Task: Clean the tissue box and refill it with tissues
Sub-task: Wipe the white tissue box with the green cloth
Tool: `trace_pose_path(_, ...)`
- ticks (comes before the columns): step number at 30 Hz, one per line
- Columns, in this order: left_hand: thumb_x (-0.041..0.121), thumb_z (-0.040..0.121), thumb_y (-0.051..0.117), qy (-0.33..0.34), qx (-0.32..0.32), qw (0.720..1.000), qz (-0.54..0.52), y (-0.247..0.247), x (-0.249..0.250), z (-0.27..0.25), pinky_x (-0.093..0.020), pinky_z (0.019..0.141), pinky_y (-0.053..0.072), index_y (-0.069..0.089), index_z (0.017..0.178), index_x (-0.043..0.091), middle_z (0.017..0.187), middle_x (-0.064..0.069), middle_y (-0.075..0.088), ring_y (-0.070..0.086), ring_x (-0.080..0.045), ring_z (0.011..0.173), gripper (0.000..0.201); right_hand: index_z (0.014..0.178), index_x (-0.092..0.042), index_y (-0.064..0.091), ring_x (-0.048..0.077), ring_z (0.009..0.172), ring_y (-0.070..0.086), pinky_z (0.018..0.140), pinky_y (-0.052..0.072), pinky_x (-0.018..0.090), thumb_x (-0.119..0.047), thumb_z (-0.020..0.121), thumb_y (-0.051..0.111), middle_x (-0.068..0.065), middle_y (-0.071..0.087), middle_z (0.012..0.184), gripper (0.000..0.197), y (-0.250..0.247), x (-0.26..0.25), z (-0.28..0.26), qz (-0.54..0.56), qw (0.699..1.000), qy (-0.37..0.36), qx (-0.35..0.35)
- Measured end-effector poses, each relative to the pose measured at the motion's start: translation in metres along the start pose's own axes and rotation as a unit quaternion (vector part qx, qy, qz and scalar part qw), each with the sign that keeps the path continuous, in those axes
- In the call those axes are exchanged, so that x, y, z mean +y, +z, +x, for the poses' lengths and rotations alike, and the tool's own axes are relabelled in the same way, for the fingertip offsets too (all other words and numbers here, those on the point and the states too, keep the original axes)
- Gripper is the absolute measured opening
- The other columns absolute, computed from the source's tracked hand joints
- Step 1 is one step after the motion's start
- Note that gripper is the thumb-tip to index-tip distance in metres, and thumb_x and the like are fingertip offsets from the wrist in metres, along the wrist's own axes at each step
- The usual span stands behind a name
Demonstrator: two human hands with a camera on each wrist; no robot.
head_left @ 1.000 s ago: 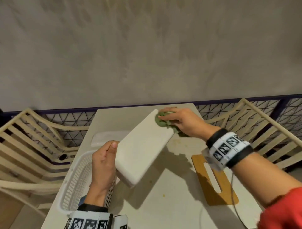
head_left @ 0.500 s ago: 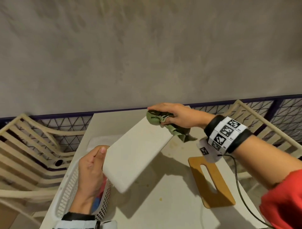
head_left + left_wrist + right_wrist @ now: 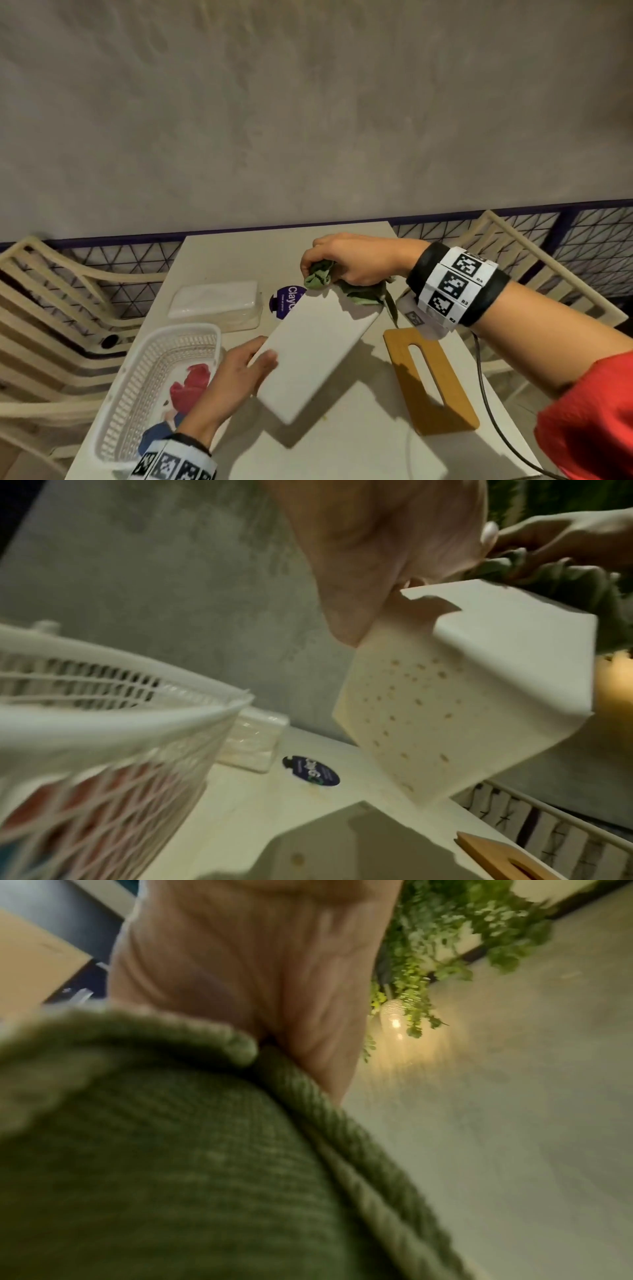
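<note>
The white tissue box (image 3: pixel 318 346) is held tilted above the table (image 3: pixel 359 455), with the white basket (image 3: pixel 144 373) of coloured cloths to its left and the tissue pack (image 3: pixel 214 301) behind that basket. The left hand (image 3: pixel 236 380) grips the box's near end. At the far end the right hand (image 3: pixel 349 260) clutches a green cloth (image 3: pixel 320 277) against the box; the wooden slotted lid (image 3: pixel 428 377) lies right of the box.

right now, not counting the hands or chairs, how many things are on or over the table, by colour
white: 3 (tissue box, basket, tissue pack)
green: 1 (cloth, in the right hand)
wood brown: 1 (slotted lid)
purple: 1 (round sticker)
total: 6
The red and blue cloths inside the basket are not counted. The left hand holds the box.
</note>
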State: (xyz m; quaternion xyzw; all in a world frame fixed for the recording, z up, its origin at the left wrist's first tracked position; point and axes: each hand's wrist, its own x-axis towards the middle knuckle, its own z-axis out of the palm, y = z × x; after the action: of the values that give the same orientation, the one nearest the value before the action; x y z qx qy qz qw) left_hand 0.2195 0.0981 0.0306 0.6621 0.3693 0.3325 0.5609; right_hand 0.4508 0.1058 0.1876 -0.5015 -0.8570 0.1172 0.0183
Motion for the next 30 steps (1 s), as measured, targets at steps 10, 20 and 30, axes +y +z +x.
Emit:
trace_pose_path(10,0.001,0.087,0.048,0.075,0.157,0.982,0.069,0.052,0.077,0.064,-0.01,0.047,0.033,0.058,0.069,0.017,0.063,0.003,0.057,0.046,-0.01,0.058,0.026,0.121,-0.012,0.049,0.026,0.102,0.046,0.082,0.042,0.038,0.006,0.078,0.055,0.012,0.051,0.11,0.047,0.012,-0.017,0.001,-0.028,0.987,-0.015,0.157)
trace_pose_path(20,0.003,0.087,0.054,0.086,0.175,0.973,-0.124,0.051,0.072,0.053,-0.016,0.057,0.045,0.067,0.068,0.02,0.059,0.013,0.064,0.052,-0.002,0.061,0.028,0.11,-0.009,0.067,0.022,0.106,0.058,0.094,0.043,0.027,-0.001,0.077,0.054,0.009,0.063,0.113,0.037,0.042,-0.019,-0.009,0.128,0.925,-0.013,0.357)
trace_pose_path(30,0.037,0.065,0.071,0.118,0.121,0.947,-0.272,0.02,0.052,0.037,-0.014,0.05,0.044,0.062,0.056,0.021,0.056,0.009,0.061,0.052,-0.002,0.052,0.021,0.107,-0.01,0.07,0.015,0.113,0.057,0.105,0.038,0.024,0.003,0.077,0.06,0.007,0.065,0.119,0.033,0.058,-0.027,-0.004,0.208,0.913,-0.028,0.349)
